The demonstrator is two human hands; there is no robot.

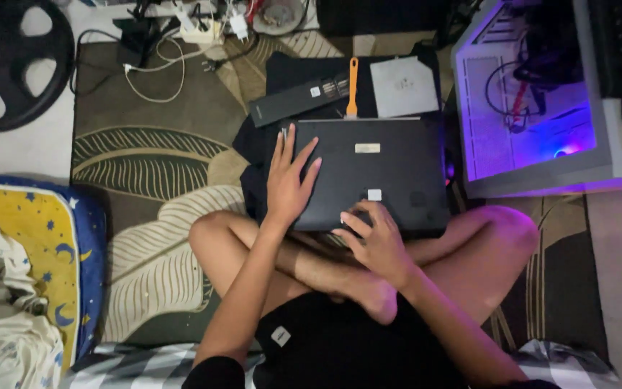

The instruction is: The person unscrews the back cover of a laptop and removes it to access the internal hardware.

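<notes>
Laptop (376, 173), black and turned underside up, lies across our crossed legs and a dark cloth (253, 148) on the patterned rug (152, 187), just above the middle of the view. Our left hand (289, 180) rests flat on its near-left part, palm down and fingers spread wide toward twelve o'clock, gripping nothing. Our right hand (376, 241) sits at the laptop's near edge, toward six o'clock from its centre, fingers curled with the tips pressing on the case; whether they pinch anything small we cannot tell.

At twelve o'clock from the laptop, just beyond its far edge, an orange-handled tool (353, 86) lies pointing away from us. Beside it at eleven o'clock lies a long black case (296, 101), set at a slant, and at one o'clock a grey square pad (403, 86).

Out at two o'clock stands an open computer case (534, 101), glowing blue and purple inside, with cables in it. At ten o'clock white cables (160, 68) trail across the rug, and farther out a black wheel (12, 61) rests on the floor. At eight o'clock lies a blue and yellow cushion (44, 245) printed with moons and stars.
</notes>
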